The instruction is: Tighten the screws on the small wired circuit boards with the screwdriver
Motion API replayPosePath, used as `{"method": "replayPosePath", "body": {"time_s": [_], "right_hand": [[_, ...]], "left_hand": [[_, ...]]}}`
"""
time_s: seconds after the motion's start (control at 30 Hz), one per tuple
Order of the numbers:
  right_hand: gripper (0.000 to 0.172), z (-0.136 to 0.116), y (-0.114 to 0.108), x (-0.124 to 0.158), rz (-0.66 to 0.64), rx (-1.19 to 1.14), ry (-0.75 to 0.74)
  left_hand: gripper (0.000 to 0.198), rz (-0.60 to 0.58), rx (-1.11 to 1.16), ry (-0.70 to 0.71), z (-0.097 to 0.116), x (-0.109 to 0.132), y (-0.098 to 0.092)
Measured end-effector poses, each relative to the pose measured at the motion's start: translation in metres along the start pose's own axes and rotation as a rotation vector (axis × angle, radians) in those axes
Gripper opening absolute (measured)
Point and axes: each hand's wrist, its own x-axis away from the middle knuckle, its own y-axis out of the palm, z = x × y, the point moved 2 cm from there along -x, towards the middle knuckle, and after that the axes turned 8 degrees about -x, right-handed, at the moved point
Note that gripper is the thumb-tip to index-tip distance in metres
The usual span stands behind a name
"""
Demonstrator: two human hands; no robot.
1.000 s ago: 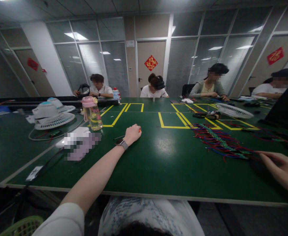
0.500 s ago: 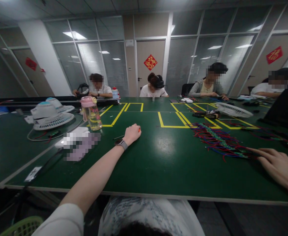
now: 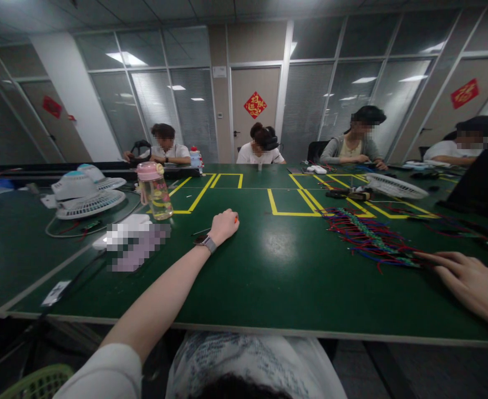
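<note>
My left hand (image 3: pixel 224 226) is closed and rests on the green table, around what looks like a screwdriver (image 3: pixel 236 220). A bit of its orange handle shows at my fingers, and a thin shaft sticks out on the left; the rest is hidden. On the right, my right hand (image 3: pixel 462 271) has its fingers stretched out flat. Its fingertips reach the near end of a long row of small green circuit boards (image 3: pixel 362 233) with red and blue wires. Whether they press on a board or only on wires, I cannot tell.
A pink-lidded bottle (image 3: pixel 154 191), a white fan (image 3: pixel 88 202) and a cable stand left. Yellow tape (image 3: pixel 289 214) marks the table (image 3: pixel 269 299). Another fan guard (image 3: pixel 397 187) and a dark tool (image 3: pixel 349 194) lie at the right. Several people sit across the table.
My right hand's fingers have shifted very slightly left along the near end of the boards. My left hand stays in place.
</note>
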Motion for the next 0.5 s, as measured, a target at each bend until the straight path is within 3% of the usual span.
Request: {"method": "replayPosePath", "body": {"time_s": [0.33,0.5], "right_hand": [[0.056,-0.007,-0.005,0.001,0.0,0.061,0.035],[0.053,0.018,0.003,0.005,0.018,0.069,0.086]], "left_hand": [[0.029,-0.01,0.007,-0.002,-0.001,0.0,0.0],[0.029,-0.024,0.03,0.006,0.0,0.001,-0.003]]}}
